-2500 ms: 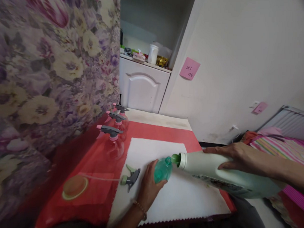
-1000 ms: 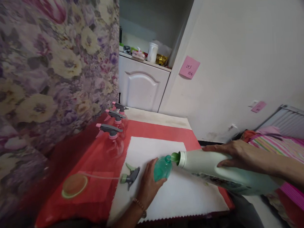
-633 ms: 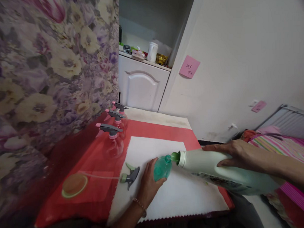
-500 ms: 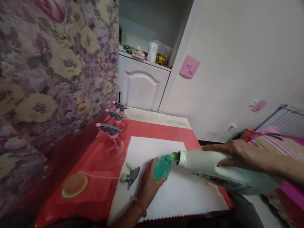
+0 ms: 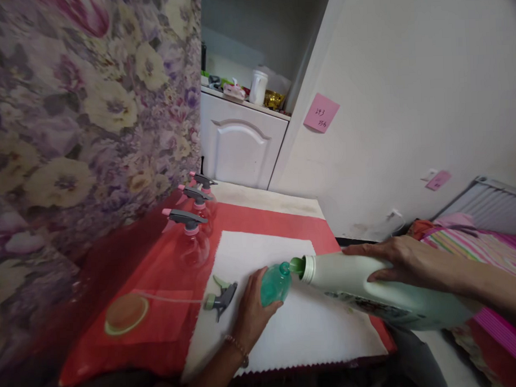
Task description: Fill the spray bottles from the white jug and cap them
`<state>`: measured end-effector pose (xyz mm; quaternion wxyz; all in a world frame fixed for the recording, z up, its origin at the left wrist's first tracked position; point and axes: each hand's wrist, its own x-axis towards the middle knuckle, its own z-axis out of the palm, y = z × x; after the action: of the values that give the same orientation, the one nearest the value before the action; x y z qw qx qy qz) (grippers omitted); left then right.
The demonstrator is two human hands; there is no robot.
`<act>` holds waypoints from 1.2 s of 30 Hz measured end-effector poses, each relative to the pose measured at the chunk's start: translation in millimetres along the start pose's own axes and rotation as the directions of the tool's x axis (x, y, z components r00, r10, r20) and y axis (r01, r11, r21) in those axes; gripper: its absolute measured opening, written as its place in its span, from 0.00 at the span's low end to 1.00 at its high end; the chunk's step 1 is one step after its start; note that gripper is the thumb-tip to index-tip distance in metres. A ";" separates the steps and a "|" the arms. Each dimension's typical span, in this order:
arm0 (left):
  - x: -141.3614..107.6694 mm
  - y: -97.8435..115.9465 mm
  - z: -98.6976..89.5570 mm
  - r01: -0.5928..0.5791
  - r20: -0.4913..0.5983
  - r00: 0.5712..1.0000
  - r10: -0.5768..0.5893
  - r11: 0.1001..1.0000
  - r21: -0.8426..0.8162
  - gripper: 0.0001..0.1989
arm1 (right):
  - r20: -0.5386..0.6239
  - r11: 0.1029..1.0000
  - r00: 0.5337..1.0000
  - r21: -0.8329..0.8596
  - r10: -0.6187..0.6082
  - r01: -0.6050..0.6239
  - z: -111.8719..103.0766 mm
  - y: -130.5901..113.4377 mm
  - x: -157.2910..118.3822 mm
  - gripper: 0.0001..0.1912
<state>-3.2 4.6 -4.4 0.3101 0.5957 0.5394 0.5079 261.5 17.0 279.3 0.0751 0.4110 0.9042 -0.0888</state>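
Observation:
My left hand (image 5: 254,303) is closed around a small clear green spray bottle (image 5: 275,285) with its top off, held over the white cloth (image 5: 307,327). My right hand (image 5: 398,262) grips a large pale green detergent jug (image 5: 349,275) by its handle. The jug lies nearly on its side, and its green spout meets the mouth of the small bottle. Whether liquid is flowing I cannot tell. Left of my left hand, a grey and green spray head (image 5: 221,301) lies on the cloth, its thin tube stretching left.
Several clear spray bottles (image 5: 194,249) with grey and pink heads stand in a row at the table's left. A round orange object with a pale rim (image 5: 127,314) lies on the red tablecloth (image 5: 165,332). Behind are a white cabinet (image 5: 243,151) and, at right, a bed (image 5: 488,236).

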 end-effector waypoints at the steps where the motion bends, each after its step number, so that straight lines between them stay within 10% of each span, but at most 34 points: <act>1: 0.1 -0.1 0.0 -0.001 -0.002 1.000 0.001 1.000 -0.001 0.34 | 0.002 1.000 1.000 -0.001 0.002 -0.002 -0.2 -0.3 0.2 0.25; 36: 0.4 1.5 -0.5 0.004 -0.007 1.000 -0.004 1.000 -0.018 0.35 | -0.004 0.996 1.000 -0.086 0.000 0.000 1.4 -1.0 -1.6 0.25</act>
<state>-3.2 4.6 -2.8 0.3146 0.5902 0.5372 0.5139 261.8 14.9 278.4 0.0909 0.4075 0.9073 -0.0490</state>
